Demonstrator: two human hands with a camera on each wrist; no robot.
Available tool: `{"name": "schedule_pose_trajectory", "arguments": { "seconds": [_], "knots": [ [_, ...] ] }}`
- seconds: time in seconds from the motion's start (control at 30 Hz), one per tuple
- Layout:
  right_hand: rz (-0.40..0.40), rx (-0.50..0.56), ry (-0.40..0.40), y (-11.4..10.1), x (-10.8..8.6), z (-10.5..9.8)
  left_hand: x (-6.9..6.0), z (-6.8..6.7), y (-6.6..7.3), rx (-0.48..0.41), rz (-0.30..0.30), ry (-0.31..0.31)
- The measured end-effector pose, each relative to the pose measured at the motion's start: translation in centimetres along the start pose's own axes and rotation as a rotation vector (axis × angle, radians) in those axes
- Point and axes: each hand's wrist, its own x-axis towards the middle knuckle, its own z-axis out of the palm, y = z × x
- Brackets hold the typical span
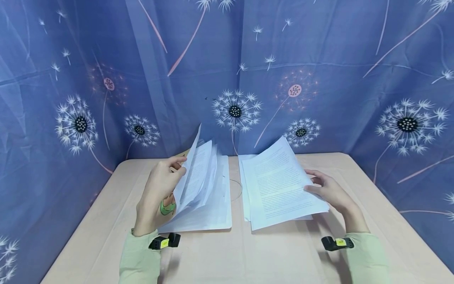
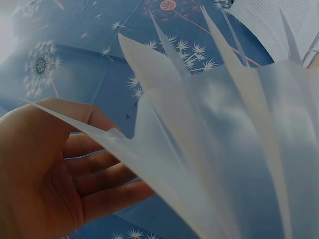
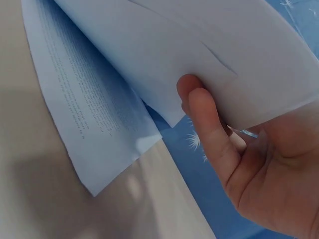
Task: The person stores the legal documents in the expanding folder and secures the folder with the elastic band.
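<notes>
On the left of the table stands an opened folder (image 1: 220,215) with raised, glossy, sleeve-like leaves (image 2: 234,129). Part of its yellowish cover, with a green drawing (image 1: 168,206), shows under the left wrist. My left hand (image 1: 164,177) holds the edge of an upright leaf at the folder's left side; in the left wrist view the leaf partly hides its fingertips. My right hand (image 1: 328,191) pinches the right edge of printed paper sheets (image 1: 280,185), thumb on the near side. Those sheets are tilted up off the table, over another printed sheet (image 3: 84,114) lower down.
A thin loop of cord (image 1: 237,190) curves out between the folder and the sheets. The pale tabletop (image 1: 255,256) meets a blue dandelion-print curtain (image 1: 198,79) at the back. Each wrist wears a black band, such as the left band (image 1: 164,241).
</notes>
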Motion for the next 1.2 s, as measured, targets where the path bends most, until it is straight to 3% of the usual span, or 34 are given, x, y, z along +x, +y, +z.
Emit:
{"name": "schedule_pose_trajectory", "arguments": {
  "seconds": [0.33,0.57,0.9,1.2],
  "knots": [
    [-0.014,-0.048,0.040,-0.46,-0.10,-0.13,0.02,-0.04,0.03,0.004,-0.003,-0.002],
    [-0.088,-0.206,0.124,-0.29,-0.02,-0.51,0.04,0.03,0.08,0.007,-0.014,-0.003],
    [-0.149,-0.279,0.172,-0.62,0.06,-0.30,0.12,0.08,-0.09,0.004,-0.013,-0.007],
    [-0.205,-0.337,0.158,-0.41,0.01,-0.35,0.11,-0.08,-0.06,0.002,-0.010,-0.001]
  ]
}}
